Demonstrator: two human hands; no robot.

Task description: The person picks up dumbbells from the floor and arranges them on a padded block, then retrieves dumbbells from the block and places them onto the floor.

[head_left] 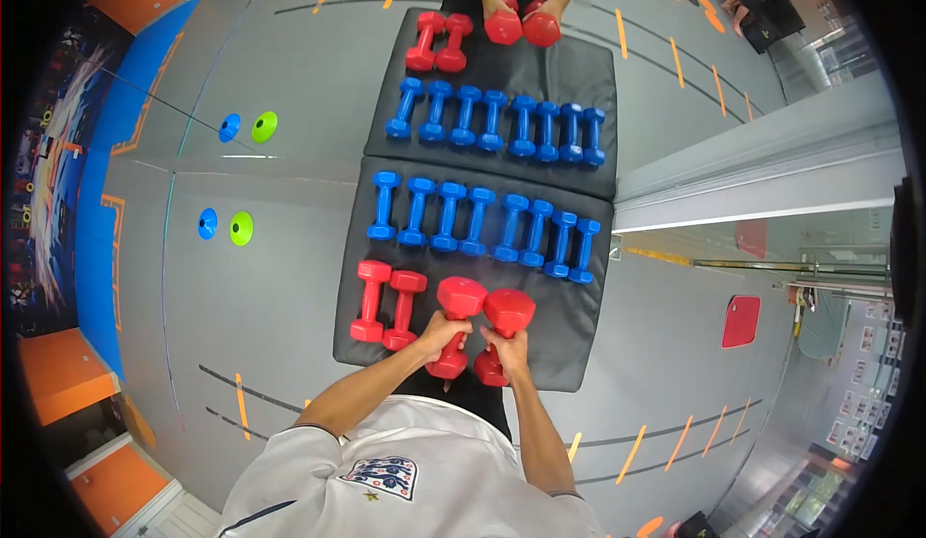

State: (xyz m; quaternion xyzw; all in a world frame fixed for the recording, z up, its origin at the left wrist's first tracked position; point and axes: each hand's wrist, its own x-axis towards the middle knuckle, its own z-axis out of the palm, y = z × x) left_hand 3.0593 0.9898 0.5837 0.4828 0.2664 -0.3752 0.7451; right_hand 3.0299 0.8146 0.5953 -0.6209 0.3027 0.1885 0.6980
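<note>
My left hand [444,333] is closed around the handle of a red dumbbell [461,297], near the front edge of a black padded mat [569,335]. Right beside it, my right hand [508,349] grips a second red dumbbell [509,310]. Both are held with one head toward the far side and the other toward my body. To the left of my hands, two more red dumbbells [370,301] lie side by side on the mat. Beyond them runs a row of several blue dumbbells [451,218].
A mirror beyond the mat repeats the dumbbells and my hands, including a reflected blue row [465,115]. On the grey floor at left are a blue disc cone [207,223] and a green one [241,229]. Orange boxes [69,376] stand far left; a red panel [741,321] is at right.
</note>
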